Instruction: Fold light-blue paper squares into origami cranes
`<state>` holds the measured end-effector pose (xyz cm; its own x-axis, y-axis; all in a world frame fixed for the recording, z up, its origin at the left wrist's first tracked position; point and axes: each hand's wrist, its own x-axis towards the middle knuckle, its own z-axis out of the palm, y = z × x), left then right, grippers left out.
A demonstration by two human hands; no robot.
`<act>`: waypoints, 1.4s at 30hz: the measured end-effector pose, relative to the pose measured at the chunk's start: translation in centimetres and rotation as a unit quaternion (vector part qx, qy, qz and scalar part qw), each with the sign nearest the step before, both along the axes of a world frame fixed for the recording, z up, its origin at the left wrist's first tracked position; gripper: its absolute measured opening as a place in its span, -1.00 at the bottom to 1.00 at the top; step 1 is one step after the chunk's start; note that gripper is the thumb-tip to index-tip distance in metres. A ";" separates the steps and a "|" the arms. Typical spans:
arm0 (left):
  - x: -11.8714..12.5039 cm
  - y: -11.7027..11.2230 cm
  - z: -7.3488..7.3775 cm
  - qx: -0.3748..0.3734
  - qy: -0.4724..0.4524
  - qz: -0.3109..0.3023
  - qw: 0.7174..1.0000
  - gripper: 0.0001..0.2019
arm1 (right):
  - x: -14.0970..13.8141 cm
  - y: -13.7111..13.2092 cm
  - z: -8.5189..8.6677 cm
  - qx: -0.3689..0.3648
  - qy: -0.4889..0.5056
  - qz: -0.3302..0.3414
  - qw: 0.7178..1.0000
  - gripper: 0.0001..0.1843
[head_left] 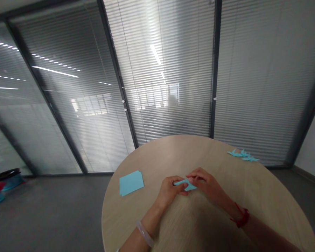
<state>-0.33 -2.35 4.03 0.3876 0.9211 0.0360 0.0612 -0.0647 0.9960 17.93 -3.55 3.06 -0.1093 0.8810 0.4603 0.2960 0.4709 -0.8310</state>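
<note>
My left hand (170, 191) and my right hand (203, 180) meet over the middle of a round pale wood table (189, 154). Between their fingertips both hands pinch a small folded piece of light blue paper (186, 184), part of it hidden by my fingers. A stack of square light blue paper sheets (131, 183) lies flat to the left of my hands, out of reach of my fingertips. Near the far right edge of the table lie several folded light blue paper shapes (243, 155), possibly origami cranes.
Glass partitions with slatted blinds (168, 70) stand beyond the table. Grey floor surrounds it. A heap of black, red and blue items (2, 185) sits on the floor at the far left. A pale bangle circles my left wrist, and a red cord circles my right.
</note>
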 end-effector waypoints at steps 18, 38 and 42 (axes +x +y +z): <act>0.3 -0.5 0.3 -0.061 -0.058 -0.021 0.996 -0.55 | -0.6 -0.6 -0.6 0.213 -0.163 -0.086 0.959 -0.84; 0.2 -0.9 0.8 -0.083 -0.143 -0.025 0.986 -0.62 | 0.0 -0.8 -0.2 0.331 -0.299 -0.065 0.893 -0.67; 0.0 -0.8 0.8 -0.055 -0.116 -0.012 0.992 -0.60 | -0.1 -1.0 0.0 0.335 -0.271 -0.056 0.901 -0.69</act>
